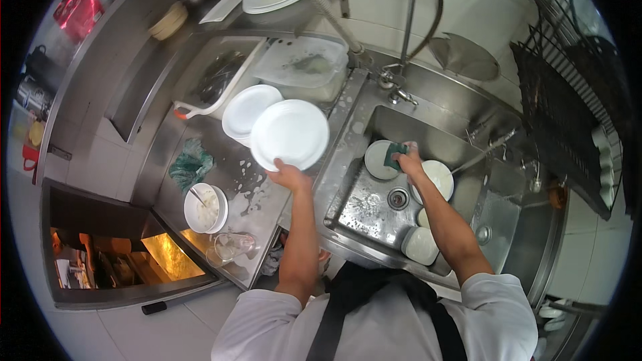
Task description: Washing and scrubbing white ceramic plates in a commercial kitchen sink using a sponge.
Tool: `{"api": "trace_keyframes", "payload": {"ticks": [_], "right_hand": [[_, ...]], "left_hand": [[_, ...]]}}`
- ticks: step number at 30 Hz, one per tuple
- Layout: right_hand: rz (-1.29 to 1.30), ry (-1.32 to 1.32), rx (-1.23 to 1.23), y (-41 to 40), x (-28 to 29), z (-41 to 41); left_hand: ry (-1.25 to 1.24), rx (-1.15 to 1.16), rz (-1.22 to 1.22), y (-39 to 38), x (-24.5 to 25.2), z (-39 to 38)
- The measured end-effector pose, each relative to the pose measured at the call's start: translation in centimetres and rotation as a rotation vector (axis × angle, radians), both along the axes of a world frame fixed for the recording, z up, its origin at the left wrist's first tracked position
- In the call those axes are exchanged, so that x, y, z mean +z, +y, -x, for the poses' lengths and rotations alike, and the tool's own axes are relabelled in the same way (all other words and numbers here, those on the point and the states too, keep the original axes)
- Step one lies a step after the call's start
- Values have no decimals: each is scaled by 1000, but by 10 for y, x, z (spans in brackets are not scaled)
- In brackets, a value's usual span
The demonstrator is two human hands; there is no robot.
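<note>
My left hand [290,175] grips the near rim of a white plate [291,135], the thumb on its upper face. This plate overlaps a stack of white plates [252,108] on the steel counter. Over the sink basin [361,215], my right hand [409,160] holds a dark green scouring pad [395,154]. The pad covers part of a small white plate [378,160] in the basin. Beside that hand sits a white bowl [439,178], partly hidden by my forearm. A squarish white dish [420,245] lies nearer to me in the basin.
Left on the counter are a crumpled green mesh cloth [191,164], stacked white bowls [205,208] with a spoon, and drinking glasses [233,248]. Plastic tubs [301,67] stand at the back. A faucet [401,96] overhangs the basin; a black rack [556,110] hangs right.
</note>
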State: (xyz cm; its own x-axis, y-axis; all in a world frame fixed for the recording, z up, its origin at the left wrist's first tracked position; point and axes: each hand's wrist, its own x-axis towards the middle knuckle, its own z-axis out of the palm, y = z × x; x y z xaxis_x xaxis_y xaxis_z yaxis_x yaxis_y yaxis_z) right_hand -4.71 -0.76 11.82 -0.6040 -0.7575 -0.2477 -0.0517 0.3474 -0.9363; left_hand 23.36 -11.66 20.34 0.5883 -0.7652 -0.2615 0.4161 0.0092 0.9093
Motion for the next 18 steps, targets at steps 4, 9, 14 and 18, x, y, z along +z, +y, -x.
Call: {"api": "trace_keyframes", "payload": {"ticks": [4, 9, 14, 18], "right_hand": [[438, 408, 120, -83, 67, -37], [677, 741, 201, -187, 176, -80], [261, 1334, 343, -267, 162, -65], [-269, 1345, 741, -303, 158, -86]], "left_hand": [[-166, 131, 8, -37, 18, -21], [-424, 155, -181, -83, 36, -34], [-817, 15, -389, -123, 17, -42], [-689, 120, -107, -140, -9, -72]]}}
